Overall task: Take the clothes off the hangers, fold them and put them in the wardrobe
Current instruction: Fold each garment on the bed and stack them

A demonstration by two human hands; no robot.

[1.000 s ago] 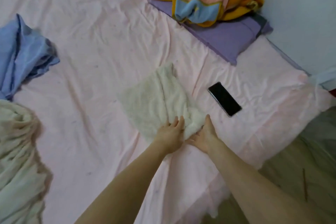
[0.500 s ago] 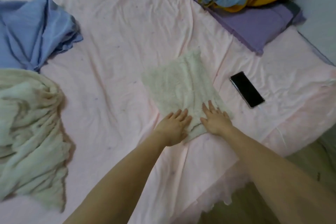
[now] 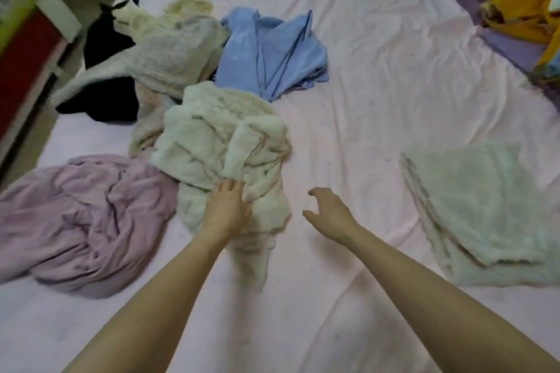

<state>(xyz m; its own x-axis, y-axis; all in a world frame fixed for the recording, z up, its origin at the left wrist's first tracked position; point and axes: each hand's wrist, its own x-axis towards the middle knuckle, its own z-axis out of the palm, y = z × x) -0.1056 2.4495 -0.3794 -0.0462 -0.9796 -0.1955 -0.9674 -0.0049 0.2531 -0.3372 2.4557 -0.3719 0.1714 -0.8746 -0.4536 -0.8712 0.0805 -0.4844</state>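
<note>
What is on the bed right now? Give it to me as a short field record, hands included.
surface: pink bed sheet
folded item: pale fuzzy folded garment, lying flat at the right
current item: crumpled cream fluffy garment
left hand: fingers dug into the cream garment
right hand: above the sheet, fingers loosely curled, holding nothing
unfolded pile: blue cloth garment, lilac crumpled garment, grey-white knit, black garment

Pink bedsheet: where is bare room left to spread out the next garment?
Bare pink bedsheet runs between the crumpled blue garment and the folded pale green fleece, and nearer, between the forearms. The left is crowded: cream fluffy garment, lilac garment, grey knit.
</note>
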